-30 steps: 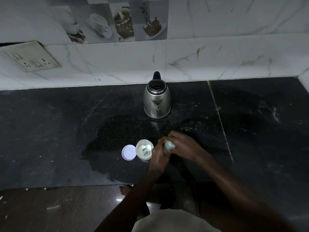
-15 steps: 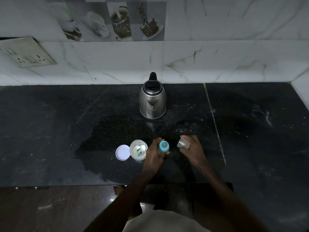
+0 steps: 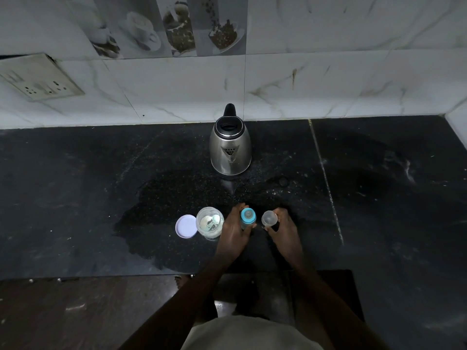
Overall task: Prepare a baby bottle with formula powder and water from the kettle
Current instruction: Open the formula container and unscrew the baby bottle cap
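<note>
Steel kettle (image 3: 230,147): it is standing upright at the back of the counter (image 3: 75,198) with its lid down. You are not touching it, so I judge that no water is being poured yet.
Bottle (image 3: 247,219): it is standing well in front of the kettle, slightly to its right, and is still wearing its blue teat ring. What is inside is not showing.
Left hand (image 3: 233,232): you are wrapping your fingers round the bottle's body and holding it upright.
Right hand (image 3: 285,231): you are pinching the clear cap (image 3: 269,218), keeping it just right of the bottle and apart from it.
Jar (image 3: 209,222): it is sitting open in front of the kettle, slightly to its left, with powder and a scoop showing inside.
Lid (image 3: 186,226): it is lying flat just left of the jar.
Done: the cap is off and the jar is open.
Left, as I judge it: you are still facing the teat ring, the scooping, the pour from the kettle and the closing up.
Change: a second ago both your hands were closing over the capped bottle top. Now the cap is off and sitting in your right hand, much as it was half a second ago.
</note>
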